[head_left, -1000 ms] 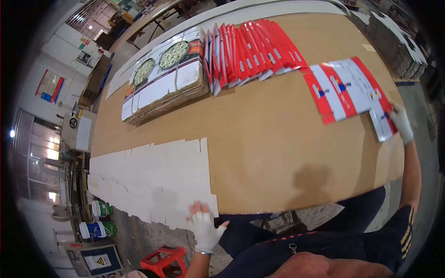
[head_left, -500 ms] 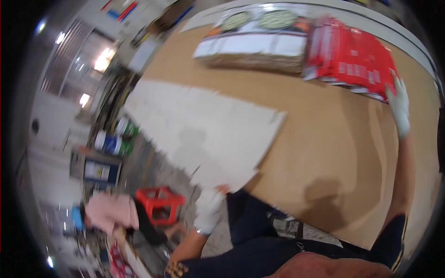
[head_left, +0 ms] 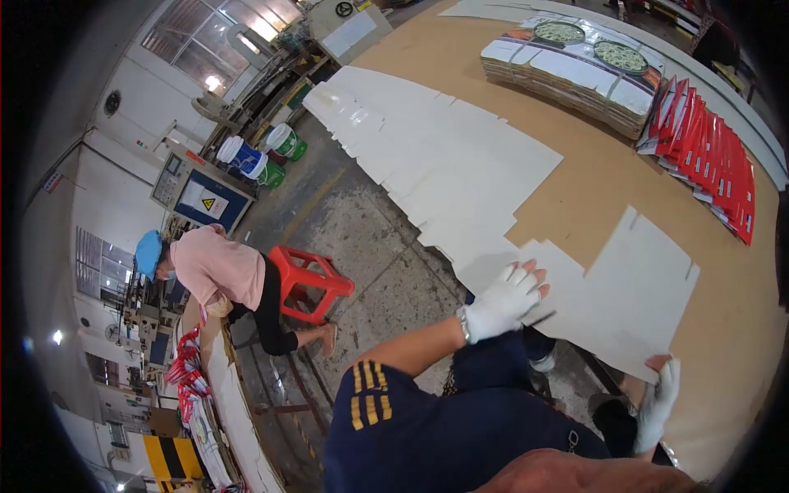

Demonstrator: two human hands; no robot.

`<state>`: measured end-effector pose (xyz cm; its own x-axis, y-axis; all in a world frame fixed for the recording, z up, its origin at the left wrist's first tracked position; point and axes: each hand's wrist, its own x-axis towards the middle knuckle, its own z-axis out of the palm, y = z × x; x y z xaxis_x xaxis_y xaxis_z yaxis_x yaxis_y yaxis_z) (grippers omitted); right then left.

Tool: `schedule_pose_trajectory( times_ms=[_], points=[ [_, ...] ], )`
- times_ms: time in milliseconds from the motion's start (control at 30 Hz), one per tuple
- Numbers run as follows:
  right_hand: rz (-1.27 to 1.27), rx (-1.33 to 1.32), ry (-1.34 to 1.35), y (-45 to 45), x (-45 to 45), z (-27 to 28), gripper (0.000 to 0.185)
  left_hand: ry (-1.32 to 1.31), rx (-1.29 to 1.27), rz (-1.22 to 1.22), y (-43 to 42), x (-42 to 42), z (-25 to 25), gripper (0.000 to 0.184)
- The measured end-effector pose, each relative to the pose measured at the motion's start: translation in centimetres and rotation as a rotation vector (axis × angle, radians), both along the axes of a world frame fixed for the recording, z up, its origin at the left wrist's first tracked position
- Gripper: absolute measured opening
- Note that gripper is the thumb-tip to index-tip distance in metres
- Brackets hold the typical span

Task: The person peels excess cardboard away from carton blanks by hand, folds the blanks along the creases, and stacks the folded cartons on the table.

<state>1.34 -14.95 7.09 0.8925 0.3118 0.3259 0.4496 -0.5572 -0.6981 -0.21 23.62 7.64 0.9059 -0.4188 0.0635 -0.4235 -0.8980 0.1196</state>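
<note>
Both my hands wear white gloves with bare fingertips. My left hand point(head_left: 505, 301) lies over the near edge of a white die-cut sheet point(head_left: 612, 287), its fingers spread. At the sheet's lower right corner, my right hand point(head_left: 660, 403) pinches the edge. That sheet lies blank side up beside a long spread of overlapping white sheets point(head_left: 444, 156) on the brown tabletop point(head_left: 575, 193). Fanned red printed pieces point(head_left: 711, 156) lie at the far right, next to a strapped stack of printed cartons point(head_left: 571, 70).
A co-worker in a pink shirt point(head_left: 220, 267) bends over another table at the left, near a red stool point(head_left: 308, 283). Paint buckets point(head_left: 246, 156) and a control cabinet point(head_left: 201, 193) stand on the floor beyond the table's left edge.
The view has swung left. My right hand has moved from the red pieces to the near table edge, where a blank white sheet now lies between my hands. My left hand has spread its fingers.
</note>
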Motion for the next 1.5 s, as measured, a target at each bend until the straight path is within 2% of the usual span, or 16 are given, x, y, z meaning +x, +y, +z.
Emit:
schedule_pose_trajectory(
  times_ms=[67, 200, 300, 433, 500, 567, 733, 800, 867, 967, 1067, 1167, 1233, 1367, 1433, 1500],
  points=[
    [-0.105, 0.110, 0.163, -3.2, -2.3, -0.7, 0.020, -0.087, -0.009, -0.103, 0.7, 2.1, -6.3, 0.064],
    [-0.215, 0.086, 0.072, -9.8, -5.9, -5.8, 0.016, 0.133, -0.437, -0.266, -1.8, 4.1, -3.6, 0.026],
    [-0.287, -0.185, 0.050, -10.0, -9.1, -5.9, 0.023, -0.009, -0.398, -0.260, -3.6, 4.6, -6.5, 0.028],
    [-0.337, -0.330, 0.043, -7.5, -10.0, -4.9, 0.036, -0.217, -0.410, 0.125, -7.3, 4.2, -7.5, 0.037],
    [-0.318, -0.411, 0.085, -7.1, -9.8, -3.6, 0.042, -0.245, -0.276, -0.187, -8.1, 4.0, -7.4, 0.038],
    [-0.328, -0.371, 0.153, -7.0, -10.0, -2.5, 0.055, 0.044, -0.419, -0.439, -9.2, 3.2, -7.9, 0.038],
    [-0.625, 0.181, 0.226, -5.7, -10.4, -5.5, 0.085, 0.152, -0.631, -0.552, -11.2, 2.6, -8.8, 0.039],
    [-0.767, 0.363, 0.240, -4.4, -9.8, -6.6, 0.095, 0.200, -0.747, -0.318, -12.8, 2.5, -8.1, 0.036],
    [-0.826, 0.118, 0.126, -4.5, -9.3, -7.5, 0.094, 0.212, -0.854, -0.094, -14.5, 2.7, -8.2, 0.031],
    [-0.926, 0.065, 0.128, -4.3, -9.6, -6.9, 0.097, -0.022, -0.570, -0.087, -16.3, 3.3, -9.3, 0.035],
    [-1.055, 0.199, 0.007, -4.1, -12.0, -7.8, 0.098, -0.059, -0.208, -0.196, -17.0, 3.4, -9.4, 0.064],
    [-1.100, 0.624, 0.367, -0.8, -15.0, -8.9, 0.089, 0.061, -0.205, -0.329, -17.5, 2.9, -8.2, 0.092],
    [-0.839, 0.962, 0.742, 1.0, -15.8, -10.6, 0.079, 0.175, -0.233, -0.440, -19.3, 2.8, -7.3, 0.106],
    [-0.400, 0.820, 0.883, 2.6, -12.3, -8.5, 0.053, 0.190, -0.130, -0.613, -23.2, 0.8, -6.8, 0.112],
    [-0.685, 1.060, 0.833, 3.5, -11.8, -7.8, 0.035, -0.033, -0.065, -0.669, -24.5, 0.0, -9.5, 0.110],
    [-0.846, 1.107, 0.690, 3.2, -11.3, -9.1, 0.030, 0.129, -0.155, -0.678, -24.4, 0.5, -8.0, 0.104]
  ],
)
